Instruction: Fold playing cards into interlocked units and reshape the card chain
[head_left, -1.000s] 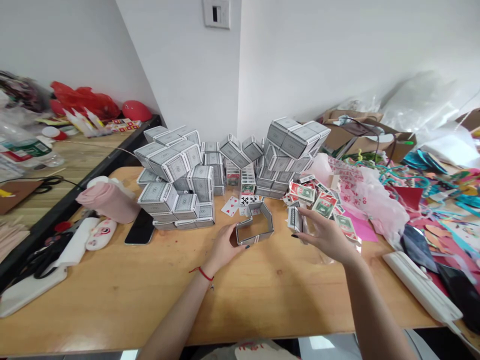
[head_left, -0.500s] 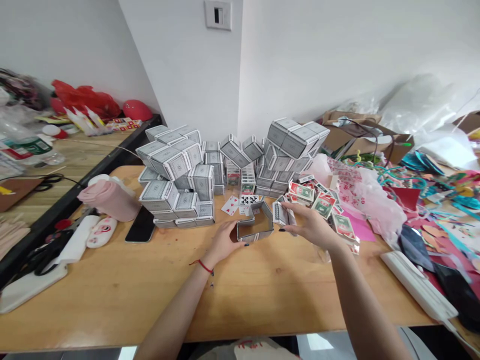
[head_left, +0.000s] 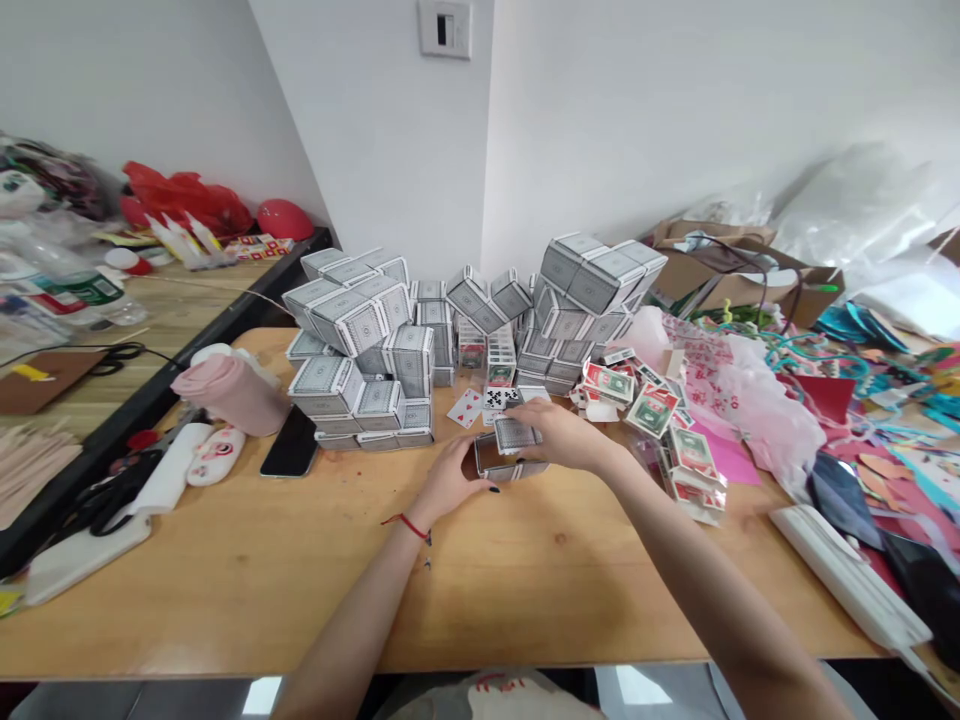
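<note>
My left hand (head_left: 453, 482) grips the left end of an open-topped box folded from playing cards (head_left: 529, 469), with brown inner walls, low over the wooden table. In my right hand (head_left: 564, 432) is a grey-patterned folded playing card (head_left: 513, 435), tilted over the box's opening; its far edge is hidden by my fingers. Behind them lie a heart card (head_left: 466, 408) and a club or spade card (head_left: 495, 398), faces up. Closed card boxes of the same grey pattern are piled at the left (head_left: 328, 385) and right (head_left: 581, 270).
Red and green card packs (head_left: 651, 410) lie loose at the right, beside a crumpled pink-white plastic bag (head_left: 757, 390). A white power strip (head_left: 847, 575) sits at the right edge. Left of the piles are a phone (head_left: 289, 444) and a rolled pink cloth (head_left: 234, 392).
My right hand has moved left, carrying the folded card from beside the box to above its opening. My left hand keeps its hold. The view has shifted slightly.
</note>
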